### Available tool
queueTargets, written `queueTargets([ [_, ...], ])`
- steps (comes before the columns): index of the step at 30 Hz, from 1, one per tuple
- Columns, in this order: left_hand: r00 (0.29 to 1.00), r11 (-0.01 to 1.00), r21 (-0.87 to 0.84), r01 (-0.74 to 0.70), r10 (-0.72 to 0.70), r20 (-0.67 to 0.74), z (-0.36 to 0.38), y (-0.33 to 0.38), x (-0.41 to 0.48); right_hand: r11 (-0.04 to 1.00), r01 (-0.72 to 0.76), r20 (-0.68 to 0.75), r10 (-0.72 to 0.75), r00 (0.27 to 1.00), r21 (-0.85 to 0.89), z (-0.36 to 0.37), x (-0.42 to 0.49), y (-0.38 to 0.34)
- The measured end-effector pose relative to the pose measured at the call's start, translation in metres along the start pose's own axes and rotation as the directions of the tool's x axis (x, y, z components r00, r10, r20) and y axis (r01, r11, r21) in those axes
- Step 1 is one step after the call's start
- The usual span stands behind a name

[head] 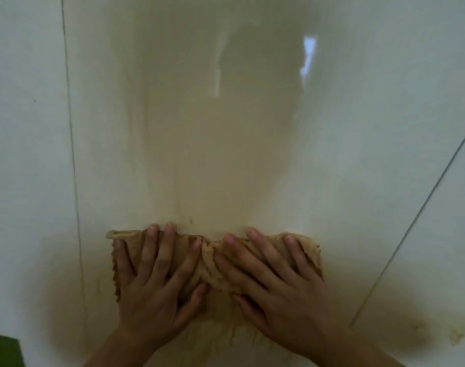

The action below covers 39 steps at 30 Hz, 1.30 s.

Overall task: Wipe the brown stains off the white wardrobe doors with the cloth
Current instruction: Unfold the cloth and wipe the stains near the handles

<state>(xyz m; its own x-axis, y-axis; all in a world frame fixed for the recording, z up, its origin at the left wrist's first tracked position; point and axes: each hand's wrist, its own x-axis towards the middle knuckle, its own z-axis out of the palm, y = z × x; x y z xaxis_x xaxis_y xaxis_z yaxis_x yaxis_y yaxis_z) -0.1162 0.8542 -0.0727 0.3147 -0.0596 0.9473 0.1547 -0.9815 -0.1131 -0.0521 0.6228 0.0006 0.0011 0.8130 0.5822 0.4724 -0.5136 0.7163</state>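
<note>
A tan, brown-soiled cloth [213,263] is pressed flat against the glossy white wardrobe door [226,128]. My left hand [154,282] lies spread on the cloth's left half, and my right hand [273,282] lies spread on its right half, fingers apart and pointing up. A pale brown smear [199,168] runs up the door above the cloth. Small brown specks [191,221] sit just above the cloth's top edge. Yellowish-brown stains [456,336] mark the lower right panel.
A vertical door seam [72,154] runs down the left, and another seam [416,223] slants at the right. A dark green object [4,350] shows at the bottom left corner. A window glare [309,54] reflects high on the door.
</note>
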Motion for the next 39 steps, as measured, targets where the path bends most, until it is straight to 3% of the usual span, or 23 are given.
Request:
queueTargets([
  [5, 0.991, 0.992, 0.017, -0.126, 0.126, 0.046, 0.008, 0.056, -0.005, 0.999, -0.011, 0.016, 0.012, 1.0, -0.051, 0.009, -0.06, 0.027],
  [10, 0.978, 0.978, -0.026, -0.206, 0.207, 0.035, -0.006, 0.072, 0.054, 0.996, -0.08, -0.007, 0.08, 0.997, -0.034, 0.0, -0.057, 0.062],
  [18, 0.976, 0.977, 0.042, -0.21, 0.212, -0.053, -0.079, -0.008, 0.271, 0.937, -0.34, -0.127, 0.348, 0.929, 0.082, -0.066, 0.12, 0.151],
  [23, 0.98, 0.978, 0.117, -0.173, 0.183, -0.077, -0.112, -0.09, 0.347, 0.926, -0.376, -0.175, 0.377, 0.909, 0.043, -0.101, 0.211, 0.189],
  [32, 0.993, 0.998, 0.013, 0.058, -0.057, -0.104, -0.114, -0.19, 0.304, 0.97, -0.242, -0.167, 0.245, 0.955, 0.034, -0.1, 0.301, 0.124],
  [39, 0.976, 0.978, -0.008, 0.206, -0.206, -0.064, -0.082, -0.203, 0.182, 0.989, -0.039, -0.131, 0.058, 0.99, 0.144, -0.065, 0.267, 0.036],
])
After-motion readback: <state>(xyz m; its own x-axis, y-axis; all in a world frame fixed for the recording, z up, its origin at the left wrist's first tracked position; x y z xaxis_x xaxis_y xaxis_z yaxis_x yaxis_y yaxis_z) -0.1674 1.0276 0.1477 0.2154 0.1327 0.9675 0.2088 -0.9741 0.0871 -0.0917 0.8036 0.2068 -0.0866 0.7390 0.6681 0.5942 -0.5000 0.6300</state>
